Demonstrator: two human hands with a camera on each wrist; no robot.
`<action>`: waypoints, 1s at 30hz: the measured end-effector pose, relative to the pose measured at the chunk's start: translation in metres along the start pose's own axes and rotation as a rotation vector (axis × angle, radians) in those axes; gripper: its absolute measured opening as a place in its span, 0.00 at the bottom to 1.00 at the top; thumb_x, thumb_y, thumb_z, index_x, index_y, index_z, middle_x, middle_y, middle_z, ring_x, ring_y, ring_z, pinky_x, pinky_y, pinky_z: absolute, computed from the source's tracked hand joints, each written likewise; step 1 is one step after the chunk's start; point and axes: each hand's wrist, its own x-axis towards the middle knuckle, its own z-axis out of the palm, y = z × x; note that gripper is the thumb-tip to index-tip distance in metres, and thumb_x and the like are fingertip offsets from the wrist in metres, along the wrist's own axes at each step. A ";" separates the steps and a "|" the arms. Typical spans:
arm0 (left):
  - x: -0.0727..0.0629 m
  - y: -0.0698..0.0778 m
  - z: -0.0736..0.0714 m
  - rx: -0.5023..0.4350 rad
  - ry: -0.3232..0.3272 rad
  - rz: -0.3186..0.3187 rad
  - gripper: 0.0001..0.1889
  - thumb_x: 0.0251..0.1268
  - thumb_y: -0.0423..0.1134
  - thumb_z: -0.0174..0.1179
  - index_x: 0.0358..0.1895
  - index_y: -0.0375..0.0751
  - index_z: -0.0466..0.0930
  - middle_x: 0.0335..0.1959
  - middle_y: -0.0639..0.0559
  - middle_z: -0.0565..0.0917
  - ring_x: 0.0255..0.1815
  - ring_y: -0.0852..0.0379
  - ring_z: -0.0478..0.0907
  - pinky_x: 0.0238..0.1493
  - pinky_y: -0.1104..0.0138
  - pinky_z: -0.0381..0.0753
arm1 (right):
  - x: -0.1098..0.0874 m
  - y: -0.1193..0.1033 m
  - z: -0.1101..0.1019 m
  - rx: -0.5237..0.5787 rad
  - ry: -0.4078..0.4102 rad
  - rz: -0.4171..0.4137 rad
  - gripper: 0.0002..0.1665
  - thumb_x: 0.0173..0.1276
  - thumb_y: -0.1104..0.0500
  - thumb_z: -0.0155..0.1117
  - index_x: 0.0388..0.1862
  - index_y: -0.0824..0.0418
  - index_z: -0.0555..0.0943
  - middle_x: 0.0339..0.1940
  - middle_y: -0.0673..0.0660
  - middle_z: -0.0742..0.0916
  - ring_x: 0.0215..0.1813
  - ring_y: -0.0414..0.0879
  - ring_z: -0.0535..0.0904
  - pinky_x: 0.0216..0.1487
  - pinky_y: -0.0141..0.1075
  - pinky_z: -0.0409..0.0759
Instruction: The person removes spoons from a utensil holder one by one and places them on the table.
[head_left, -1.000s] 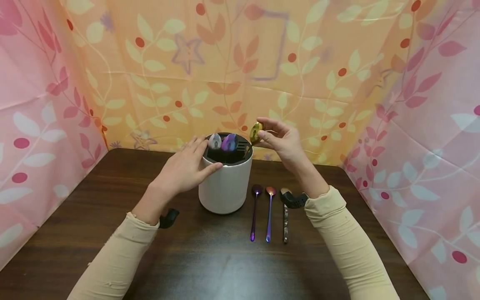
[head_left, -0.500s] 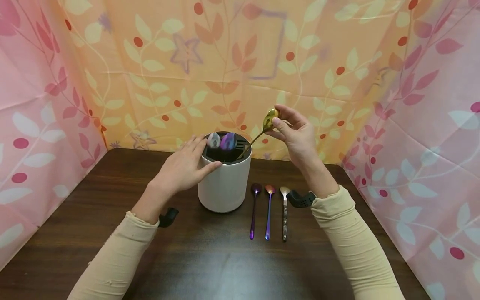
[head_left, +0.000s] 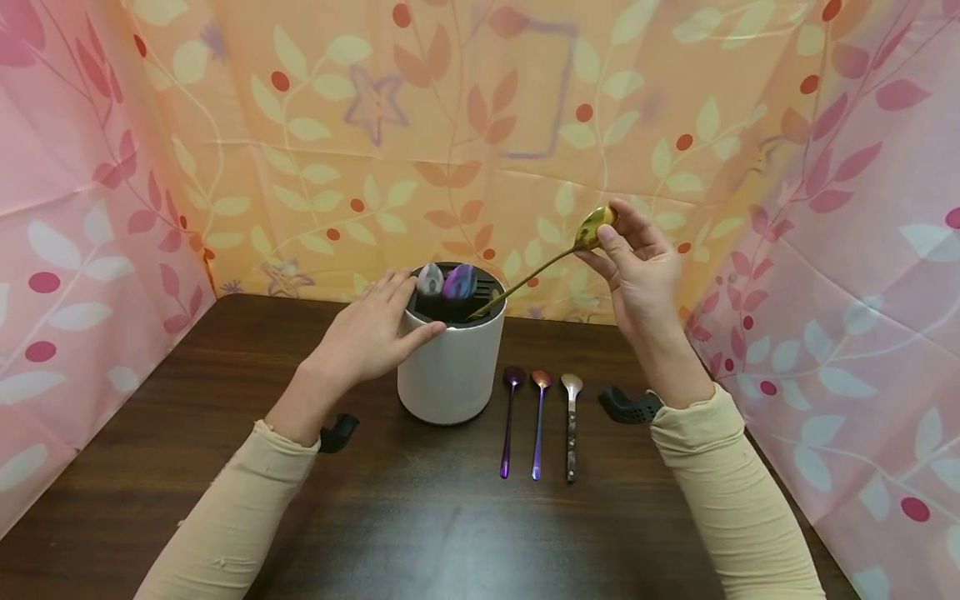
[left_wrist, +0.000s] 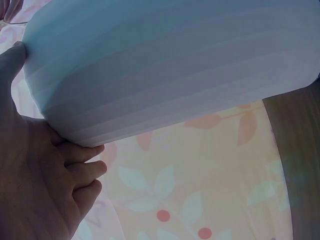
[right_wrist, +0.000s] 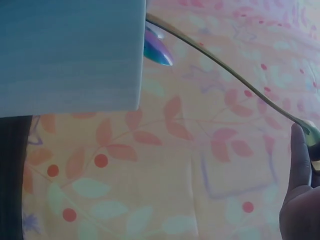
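Note:
In the head view my left hand (head_left: 375,329) rests on the left rim of a white utensil holder (head_left: 450,379), thumb along its front edge. The left wrist view shows the hand's fingers (left_wrist: 87,172) at the holder's wall. My right hand (head_left: 641,267) pinches a gold spoon (head_left: 596,227) by its bowl, up and to the right of the holder. The spoon's long handle (head_left: 536,273) slants down to the holder's black slotted top (head_left: 487,287), its end overlapping the slots. A silver spoon (head_left: 430,282) and a purple-blue spoon (head_left: 460,283) stand bowl-up there.
Right of the holder, a dark purple spoon (head_left: 510,425), a rainbow-coloured spoon (head_left: 539,425) and a spoon with a patterned handle (head_left: 572,429) lie side by side on the dark wooden table (head_left: 420,533). Flowered cloth (head_left: 480,125) hangs behind and at both sides.
My right hand has moved up and to the right, drawing the gold spoon out so that much of its handle shows. The left hand stays on the holder's rim.

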 end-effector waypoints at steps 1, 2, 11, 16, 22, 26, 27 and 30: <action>0.000 0.000 0.000 0.001 0.001 -0.002 0.54 0.71 0.78 0.42 0.83 0.34 0.54 0.85 0.41 0.53 0.86 0.40 0.45 0.83 0.47 0.49 | 0.000 -0.002 -0.002 0.012 0.008 -0.007 0.21 0.66 0.74 0.69 0.59 0.72 0.83 0.46 0.61 0.84 0.43 0.51 0.86 0.45 0.43 0.90; 0.000 0.000 0.000 0.000 -0.001 -0.003 0.54 0.71 0.78 0.42 0.83 0.34 0.54 0.85 0.41 0.53 0.86 0.40 0.45 0.83 0.47 0.48 | 0.000 -0.004 -0.003 0.011 0.018 -0.013 0.22 0.66 0.74 0.70 0.59 0.72 0.83 0.46 0.61 0.84 0.43 0.51 0.86 0.44 0.43 0.90; -0.001 -0.001 0.001 0.000 0.008 0.002 0.54 0.71 0.78 0.43 0.82 0.33 0.55 0.85 0.40 0.54 0.86 0.39 0.46 0.84 0.47 0.47 | -0.002 -0.019 -0.022 0.030 0.064 -0.009 0.20 0.67 0.74 0.69 0.58 0.70 0.84 0.46 0.61 0.84 0.41 0.50 0.86 0.44 0.42 0.90; -0.001 -0.001 0.002 -0.002 0.008 -0.005 0.54 0.71 0.78 0.42 0.82 0.34 0.55 0.85 0.40 0.54 0.86 0.40 0.45 0.83 0.47 0.48 | -0.006 -0.024 -0.035 0.049 0.090 0.027 0.21 0.66 0.75 0.69 0.58 0.73 0.84 0.45 0.62 0.84 0.41 0.51 0.87 0.41 0.42 0.90; -0.001 -0.001 0.001 0.001 0.009 -0.002 0.55 0.70 0.79 0.42 0.82 0.34 0.55 0.85 0.40 0.54 0.86 0.39 0.46 0.83 0.46 0.48 | -0.014 -0.025 -0.054 -0.004 0.082 0.098 0.20 0.67 0.74 0.68 0.58 0.73 0.84 0.44 0.61 0.84 0.40 0.49 0.87 0.40 0.40 0.90; -0.001 0.000 0.001 -0.001 0.005 -0.003 0.55 0.70 0.79 0.41 0.83 0.34 0.55 0.85 0.41 0.53 0.86 0.39 0.46 0.83 0.46 0.48 | -0.021 -0.025 -0.070 -0.083 0.058 0.138 0.20 0.70 0.73 0.66 0.60 0.72 0.83 0.46 0.60 0.86 0.41 0.48 0.88 0.41 0.38 0.90; -0.001 0.000 0.001 0.000 0.003 -0.004 0.55 0.70 0.79 0.41 0.83 0.34 0.54 0.85 0.41 0.53 0.86 0.39 0.45 0.83 0.46 0.48 | -0.022 -0.024 -0.074 -0.105 0.054 0.146 0.19 0.70 0.73 0.66 0.60 0.71 0.84 0.46 0.59 0.86 0.40 0.48 0.88 0.41 0.38 0.90; -0.002 -0.001 0.001 0.001 0.001 -0.009 0.55 0.70 0.79 0.41 0.83 0.35 0.54 0.85 0.41 0.53 0.86 0.40 0.45 0.83 0.46 0.48 | -0.026 -0.021 -0.086 -0.155 0.045 0.174 0.18 0.71 0.73 0.65 0.59 0.70 0.85 0.45 0.58 0.87 0.39 0.47 0.87 0.41 0.37 0.90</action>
